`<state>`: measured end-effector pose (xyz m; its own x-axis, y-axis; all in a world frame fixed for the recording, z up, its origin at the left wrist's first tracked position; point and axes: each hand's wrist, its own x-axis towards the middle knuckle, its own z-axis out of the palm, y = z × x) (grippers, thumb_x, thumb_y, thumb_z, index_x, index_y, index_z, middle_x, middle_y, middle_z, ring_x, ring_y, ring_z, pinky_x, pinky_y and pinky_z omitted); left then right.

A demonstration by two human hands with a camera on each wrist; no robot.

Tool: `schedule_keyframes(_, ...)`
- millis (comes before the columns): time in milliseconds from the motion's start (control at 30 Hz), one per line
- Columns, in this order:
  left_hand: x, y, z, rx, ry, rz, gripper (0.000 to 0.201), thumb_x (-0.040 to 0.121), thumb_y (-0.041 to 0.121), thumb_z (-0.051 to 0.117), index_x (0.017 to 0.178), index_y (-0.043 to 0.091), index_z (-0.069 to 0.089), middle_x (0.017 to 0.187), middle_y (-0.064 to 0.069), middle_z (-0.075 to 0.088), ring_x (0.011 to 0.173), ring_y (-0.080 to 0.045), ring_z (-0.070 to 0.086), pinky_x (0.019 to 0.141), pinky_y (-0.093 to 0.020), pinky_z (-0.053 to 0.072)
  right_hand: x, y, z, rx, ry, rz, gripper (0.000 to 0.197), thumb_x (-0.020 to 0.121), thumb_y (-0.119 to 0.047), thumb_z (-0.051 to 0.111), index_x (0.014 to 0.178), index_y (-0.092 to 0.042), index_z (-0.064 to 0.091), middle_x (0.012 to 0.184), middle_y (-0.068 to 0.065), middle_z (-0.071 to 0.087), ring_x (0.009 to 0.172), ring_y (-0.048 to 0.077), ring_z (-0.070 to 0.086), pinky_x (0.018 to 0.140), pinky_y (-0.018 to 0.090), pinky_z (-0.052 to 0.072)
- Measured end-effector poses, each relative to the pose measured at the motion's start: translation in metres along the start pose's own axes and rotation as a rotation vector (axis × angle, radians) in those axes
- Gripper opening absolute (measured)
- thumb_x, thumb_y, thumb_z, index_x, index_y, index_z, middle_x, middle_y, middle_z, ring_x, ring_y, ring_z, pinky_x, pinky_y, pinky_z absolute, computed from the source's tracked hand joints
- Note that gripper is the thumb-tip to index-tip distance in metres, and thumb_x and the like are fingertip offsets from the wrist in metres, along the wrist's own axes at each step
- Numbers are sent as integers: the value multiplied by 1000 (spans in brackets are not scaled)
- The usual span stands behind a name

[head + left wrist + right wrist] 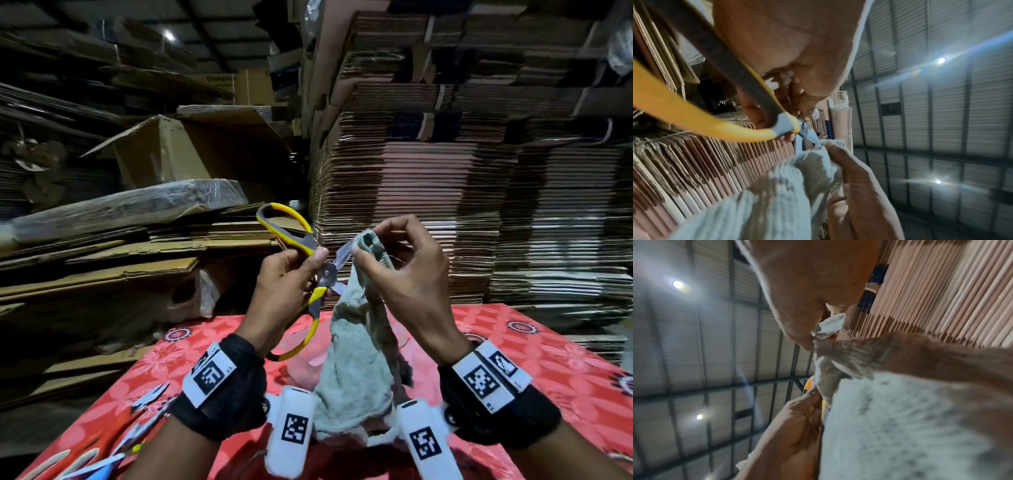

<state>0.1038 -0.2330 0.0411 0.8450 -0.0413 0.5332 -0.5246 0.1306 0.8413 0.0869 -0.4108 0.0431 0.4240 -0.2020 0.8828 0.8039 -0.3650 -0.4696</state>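
Left hand (286, 287) closed round the scissors (303, 240): fingers wrapped just at the pivot, thumb pressed on top of it. Yellow-and-grey handles are splayed wide, one loop rising above the hand, the other dropping toward the wrist. Blades are spread as well. Right hand (407, 274) sits just right of the scissors, thumb and fingertips pinching a fold of grey cloth (356, 342) over the upper blade near its tip. The cloth touches that blade. The rest hangs straight down below the scissors, its bottom bunched on the counter (548, 359) between the two wrists. Counter wears a red flowered cover. Below and left of the scissors, at the counter's near-left corner, lie small tools (150, 397), blurred, kind uncertain. Behind the scissors and to their right stand tall stacks of flattened cardboard (445, 171). To their left are loose sheets and a tilted box (161, 154).
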Motion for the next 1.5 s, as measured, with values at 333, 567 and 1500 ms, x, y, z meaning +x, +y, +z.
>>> schedule_keyframes(333, 0, -2, -2, 0, 69, 73, 20, 100, 16, 67, 94, -1, 74, 81, -10, 76, 77, -22, 72, 72, -43, 64, -13, -2, 15, -170, -99, -247, 29, 81, -4, 85, 108, -12, 80, 103, -3, 71, 99, 3, 68, 89, 14, 53)
schedule_keyframes(567, -2, -6, 2, 6, 36, 56, 23, 101, 14, 66, 90, -6, 71, 64, 3, 68, 60, -10, 66, 64, -39, 65, -9, 10, 10, -194, -104, -251, 35, 81, 1, 84, 110, -17, 82, 107, -2, 65, 99, 4, 66, 84, 16, 56)
schedule_keyframes(1500, -1, -16, 4, 292, 116, 177, 26, 97, 28, 73, 77, 12, 75, 71, -11, 73, 70, -27, 74, 64, -57, 63, 5, 23, -1, -231, -186, -269, 22, 72, -6, 92, 92, -12, 84, 80, -3, 72, 72, 3, 68, 66, 10, 49)
